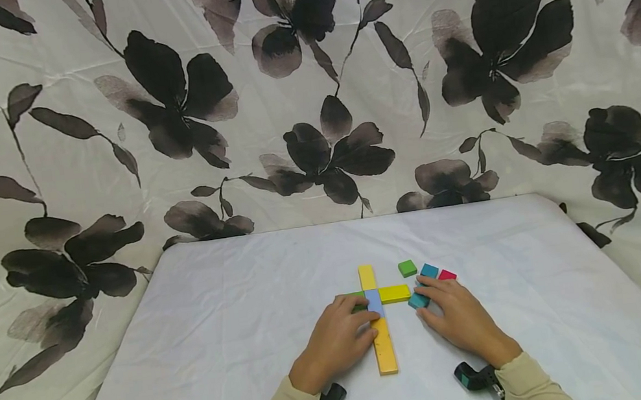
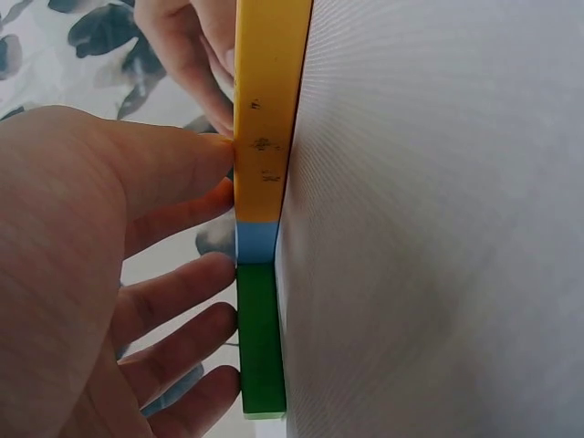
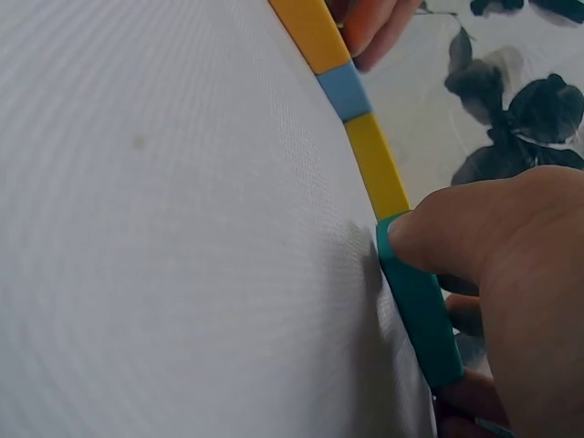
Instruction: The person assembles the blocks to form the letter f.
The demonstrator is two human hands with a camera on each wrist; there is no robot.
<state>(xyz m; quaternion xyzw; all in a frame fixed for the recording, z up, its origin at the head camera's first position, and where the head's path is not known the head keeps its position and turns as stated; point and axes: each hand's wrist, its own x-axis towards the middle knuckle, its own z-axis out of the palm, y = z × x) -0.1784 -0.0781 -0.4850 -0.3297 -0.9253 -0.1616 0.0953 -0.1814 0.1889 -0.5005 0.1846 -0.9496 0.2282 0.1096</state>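
Flat blocks form a cross: a light blue block (image 1: 373, 297) in the middle, yellow blocks above (image 1: 367, 277) and to the right (image 1: 395, 294), a green block (image 2: 261, 338) on the left, and a long orange-yellow block (image 1: 386, 353) below. My left hand (image 1: 337, 335) rests on it with fingers spread, fingertips touching the green block and blue block, thumb against the orange-yellow one. At the right arm's end, my right hand (image 1: 466, 315) pinches a teal block (image 3: 420, 301), partly covered by its fingers. Its near end meets the yellow block in the right wrist view.
Beyond the right hand lie a small green block (image 1: 407, 268), a blue-teal block (image 1: 429, 270) and a red block (image 1: 447, 274). A white cloth (image 1: 221, 315) covers the table, and a floral curtain (image 1: 310, 97) hangs behind. Black wrist devices (image 1: 331, 399) sit by both sleeves.
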